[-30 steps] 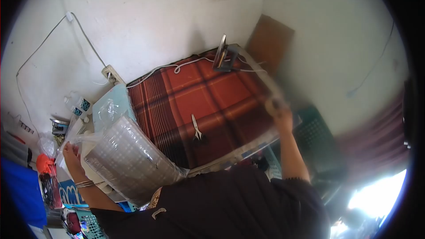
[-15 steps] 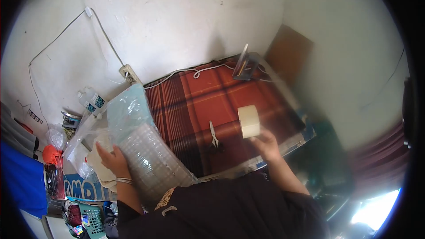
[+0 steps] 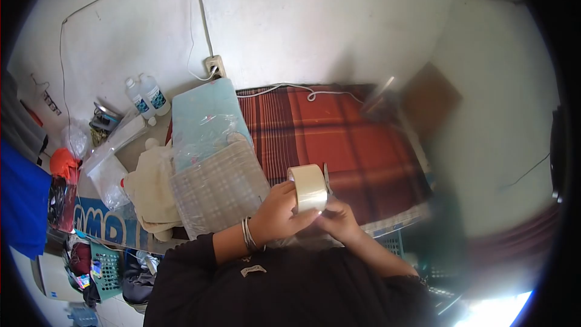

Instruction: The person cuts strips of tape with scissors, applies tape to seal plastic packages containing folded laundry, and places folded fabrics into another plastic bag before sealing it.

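A wide roll of packing tape (image 3: 311, 189) is held up in front of my body. My left hand (image 3: 279, 211) grips it from the left, fingers at the core and thumb along the lower edge. At the roll's lower right, my right hand (image 3: 340, 220) is closed with its fingertips against the tape; whether they pinch a loose end is too small to see. Behind the roll, scissors (image 3: 327, 175) lie partly hidden on the red plaid cloth (image 3: 345, 139). To the left lies a clear-plastic-wrapped checked package (image 3: 221, 184), overlapping a light blue wrapped package (image 3: 206, 109).
Cream cut-out sheets (image 3: 151, 188) and crumpled clear plastic (image 3: 109, 181) lie on the table's left. Two bottles (image 3: 154, 95) stand by the wall near a socket block (image 3: 214, 67) with a white cable. A blurred upright stand (image 3: 378, 103) is at the back right.
My left hand has moved right from beside the wrapped package and taken hold of the tape roll. My right hand has brought the roll left and closer to my body. The view has shifted.
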`<act>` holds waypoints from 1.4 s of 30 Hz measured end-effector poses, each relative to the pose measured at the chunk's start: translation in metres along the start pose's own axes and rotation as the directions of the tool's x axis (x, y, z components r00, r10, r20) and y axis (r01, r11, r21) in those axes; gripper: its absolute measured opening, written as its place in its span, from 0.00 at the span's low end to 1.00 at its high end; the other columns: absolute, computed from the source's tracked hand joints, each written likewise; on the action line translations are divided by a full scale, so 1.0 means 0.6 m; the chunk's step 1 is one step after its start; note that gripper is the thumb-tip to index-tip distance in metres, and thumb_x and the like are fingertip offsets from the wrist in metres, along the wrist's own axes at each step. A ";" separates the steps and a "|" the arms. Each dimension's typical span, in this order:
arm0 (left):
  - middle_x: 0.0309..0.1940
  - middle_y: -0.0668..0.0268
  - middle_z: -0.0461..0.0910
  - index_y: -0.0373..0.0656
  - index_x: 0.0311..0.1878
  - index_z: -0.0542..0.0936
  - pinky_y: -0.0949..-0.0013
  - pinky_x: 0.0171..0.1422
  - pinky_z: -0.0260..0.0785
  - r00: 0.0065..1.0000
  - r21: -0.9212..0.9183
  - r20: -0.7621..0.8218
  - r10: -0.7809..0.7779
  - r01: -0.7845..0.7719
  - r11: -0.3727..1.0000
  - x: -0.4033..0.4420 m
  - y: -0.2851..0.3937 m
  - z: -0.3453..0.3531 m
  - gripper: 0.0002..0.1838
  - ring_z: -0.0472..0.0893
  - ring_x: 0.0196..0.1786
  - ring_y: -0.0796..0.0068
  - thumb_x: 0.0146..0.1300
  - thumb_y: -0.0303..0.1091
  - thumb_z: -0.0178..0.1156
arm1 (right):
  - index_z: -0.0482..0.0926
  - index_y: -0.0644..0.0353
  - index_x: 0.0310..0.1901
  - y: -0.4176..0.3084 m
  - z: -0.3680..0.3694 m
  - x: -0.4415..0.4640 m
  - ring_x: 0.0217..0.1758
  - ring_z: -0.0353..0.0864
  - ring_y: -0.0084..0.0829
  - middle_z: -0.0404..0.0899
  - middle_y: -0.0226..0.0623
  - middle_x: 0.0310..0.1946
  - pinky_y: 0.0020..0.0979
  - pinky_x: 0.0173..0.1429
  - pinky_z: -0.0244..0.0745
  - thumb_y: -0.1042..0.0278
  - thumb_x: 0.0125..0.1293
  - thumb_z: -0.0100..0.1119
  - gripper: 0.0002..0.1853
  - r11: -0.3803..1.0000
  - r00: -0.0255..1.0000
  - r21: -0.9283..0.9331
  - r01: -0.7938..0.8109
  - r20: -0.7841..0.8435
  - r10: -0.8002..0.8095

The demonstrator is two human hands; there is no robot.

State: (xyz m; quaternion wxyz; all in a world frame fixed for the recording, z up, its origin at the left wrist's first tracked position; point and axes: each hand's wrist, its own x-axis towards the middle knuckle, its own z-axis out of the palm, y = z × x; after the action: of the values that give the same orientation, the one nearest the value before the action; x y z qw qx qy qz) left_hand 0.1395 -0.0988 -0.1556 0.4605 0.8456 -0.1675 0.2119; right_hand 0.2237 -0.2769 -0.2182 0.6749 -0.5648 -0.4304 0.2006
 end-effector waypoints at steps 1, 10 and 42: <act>0.41 0.58 0.80 0.41 0.48 0.78 0.57 0.52 0.69 1.000 -0.001 -0.010 -0.001 0.001 1.000 -0.006 0.000 -0.003 0.17 0.79 0.45 0.55 0.58 0.38 0.64 | 0.79 0.63 0.52 -0.010 0.000 0.000 0.63 0.72 0.33 0.76 0.44 0.56 0.36 0.65 0.67 0.79 0.57 0.65 0.19 0.996 0.996 -0.071 -0.053 0.067 0.057; 0.33 0.57 0.80 0.40 0.43 0.78 0.58 0.52 0.68 0.961 0.077 0.260 0.098 -0.122 0.990 -0.018 0.015 -0.010 0.14 0.79 0.40 0.54 0.60 0.40 0.60 | 0.74 0.65 0.58 -0.127 -0.055 0.059 0.64 0.71 0.47 0.74 0.52 0.57 0.43 0.67 0.64 0.64 0.61 0.55 0.24 0.889 0.986 -0.430 0.156 0.114 -0.118; 0.27 0.56 0.79 0.37 0.33 0.78 0.58 0.42 0.70 0.899 0.219 0.426 -0.099 0.004 0.976 -0.029 0.041 -0.008 0.17 0.78 0.32 0.55 0.57 0.44 0.63 | 0.77 0.62 0.38 -0.127 0.013 0.039 0.44 0.81 0.37 0.77 0.42 0.43 0.33 0.46 0.76 0.80 0.55 0.65 0.09 0.871 0.995 -0.486 0.075 -0.022 -0.098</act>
State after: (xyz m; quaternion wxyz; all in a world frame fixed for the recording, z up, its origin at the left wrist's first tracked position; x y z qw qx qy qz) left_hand 0.1119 -0.1059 -0.1447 0.3241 0.9199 -0.2197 0.0223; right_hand 0.2138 -0.2762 -0.1388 0.5302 -0.7002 -0.4761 0.0432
